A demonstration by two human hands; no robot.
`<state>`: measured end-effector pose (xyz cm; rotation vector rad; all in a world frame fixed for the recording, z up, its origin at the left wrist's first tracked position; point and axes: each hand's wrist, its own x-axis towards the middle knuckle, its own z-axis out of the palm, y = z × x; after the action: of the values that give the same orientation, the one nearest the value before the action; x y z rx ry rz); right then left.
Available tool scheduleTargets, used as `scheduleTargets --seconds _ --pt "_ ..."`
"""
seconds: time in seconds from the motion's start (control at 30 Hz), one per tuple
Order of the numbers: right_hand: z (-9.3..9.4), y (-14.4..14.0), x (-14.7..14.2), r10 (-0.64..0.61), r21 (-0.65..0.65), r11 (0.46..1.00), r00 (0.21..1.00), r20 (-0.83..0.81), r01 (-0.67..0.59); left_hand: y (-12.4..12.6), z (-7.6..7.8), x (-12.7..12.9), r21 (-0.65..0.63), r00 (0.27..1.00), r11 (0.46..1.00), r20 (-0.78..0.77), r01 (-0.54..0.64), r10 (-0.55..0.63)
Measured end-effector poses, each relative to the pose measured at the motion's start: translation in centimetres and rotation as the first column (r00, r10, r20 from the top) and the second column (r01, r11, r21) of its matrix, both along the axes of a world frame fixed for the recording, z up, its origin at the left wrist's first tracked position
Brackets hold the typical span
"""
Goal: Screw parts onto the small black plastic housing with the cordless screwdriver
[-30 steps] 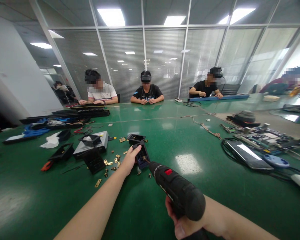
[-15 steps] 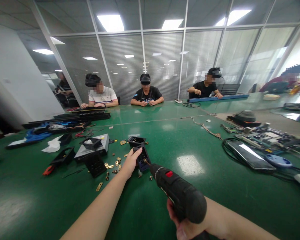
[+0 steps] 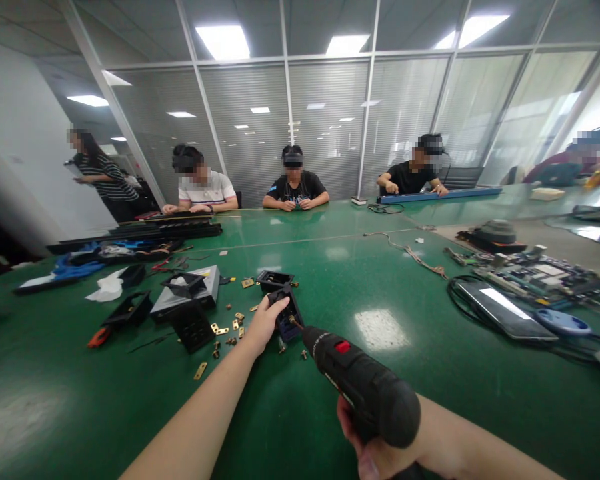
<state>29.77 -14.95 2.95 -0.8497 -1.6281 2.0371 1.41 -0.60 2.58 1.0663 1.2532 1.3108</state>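
Note:
My left hand (image 3: 265,325) grips a small black plastic housing (image 3: 289,311) on the green table, thumb over its near rim. My right hand (image 3: 375,453) is wrapped round the handle of a black cordless drill (image 3: 363,380) with a red switch. The drill's bit points into the housing, at or close to a brass-coloured piece inside; whether it touches a screw head is too small to tell. Behind the held housing stands another black housing (image 3: 275,280). Small brass plates (image 3: 201,371) and screws (image 3: 216,354) lie scattered left of my left hand.
Further left are a black panel (image 3: 191,328), a silver box (image 3: 207,287) and a black frame (image 3: 130,310) beside an orange-tipped item. On the right lie a tablet-like device (image 3: 503,310), coiled black cable and circuit boards (image 3: 545,273). Several people sit across the table (image 3: 330,413).
Both hands, the housing and the drill keep nearly the same pose; the whole view shifts slightly. A person in a striped top at the far left has come further into view.

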Motion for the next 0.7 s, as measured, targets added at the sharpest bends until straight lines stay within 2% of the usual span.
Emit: scheduleTargets --seconds 0.13,0.23,0.37,0.6,0.7 --pt "2.2 -0.3 -0.5 -0.050 -0.020 0.999 0.999 -0.012 0.050 0.0 0.0 -0.1 -0.040 1.000 0.999 0.019 0.004 -0.003" --pt "3.1 -0.5 -0.8 -0.070 -0.051 0.996 0.997 -0.023 0.069 0.1 -0.1 -0.1 -0.038 1.000 0.999 0.019 0.007 -0.006" --pt "3.3 -0.5 -0.9 -0.066 -0.079 0.995 0.998 -0.021 0.064 0.1 -0.2 -0.1 -0.039 1.000 0.999 0.013 0.013 -0.013" --pt "3.1 -0.4 -0.8 -0.070 0.004 0.998 0.998 0.007 0.070 0.2 -0.2 -0.1 -0.043 1.000 0.999 -0.003 0.000 0.000" --pt "2.9 -0.4 -0.8 -0.065 -0.010 0.998 0.998 0.012 0.065 0.2 -0.1 -0.1 -0.027 1.000 1.000 -0.005 0.000 -0.001"
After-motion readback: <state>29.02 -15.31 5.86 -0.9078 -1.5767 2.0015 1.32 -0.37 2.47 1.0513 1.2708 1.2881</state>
